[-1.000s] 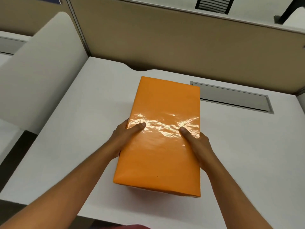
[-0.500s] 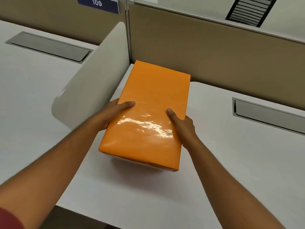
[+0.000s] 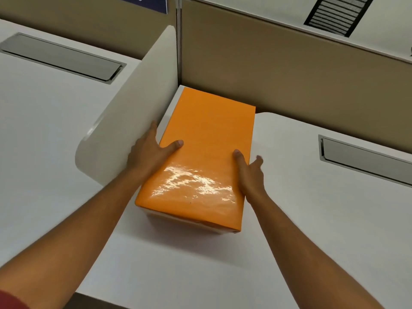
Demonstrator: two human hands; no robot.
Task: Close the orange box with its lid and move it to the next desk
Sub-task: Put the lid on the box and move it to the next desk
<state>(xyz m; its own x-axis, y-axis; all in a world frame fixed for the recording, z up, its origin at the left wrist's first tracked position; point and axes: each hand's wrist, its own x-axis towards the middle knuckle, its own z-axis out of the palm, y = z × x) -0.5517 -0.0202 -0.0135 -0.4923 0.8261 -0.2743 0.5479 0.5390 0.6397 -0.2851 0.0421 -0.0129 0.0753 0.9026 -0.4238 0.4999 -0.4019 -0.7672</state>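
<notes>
Now my left hand (image 3: pixel 149 152) and right hand (image 3: pixel 249 172) clamp the orange box (image 3: pixel 205 157), lid on, long axis pointing away from me, over the desk (image 3: pixel 312 219); divider (image 3: pixel 124 121) and next desk (image 3: pixel 44 121) lie left, nearest my left hand.

- The glossy orange cardboard box (image 3: pixel 205 152) hid the fingers of both hands; only the thumbs lay in sight on its lid.
- Whether the box's underside touched the white desk (image 3: pixel 312 219) could not be told.
- The dark blue number sign (image 3: pixel 142 3) was cut off by the top edge, its digits unreadable.
- The right-hand grey metal cable tray (image 3: pixel 365 159) ran off the right edge.
</notes>
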